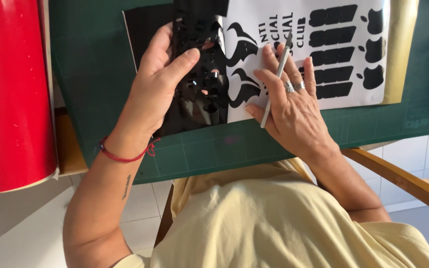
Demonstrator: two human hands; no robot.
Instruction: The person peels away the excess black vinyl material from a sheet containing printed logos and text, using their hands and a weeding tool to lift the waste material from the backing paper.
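On green mat (100,74), left hand (157,84) perhaps gripping peeled black vinyl (197,94).

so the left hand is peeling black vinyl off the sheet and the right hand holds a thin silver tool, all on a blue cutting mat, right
Not quite: the cutting mat is dark green, not blue, as the head view shows. The rest holds: the left hand lifts the glossy black vinyl off the white sheet, and the right hand holds a thin silver tool.

Red roll (11,94) (top cut off)
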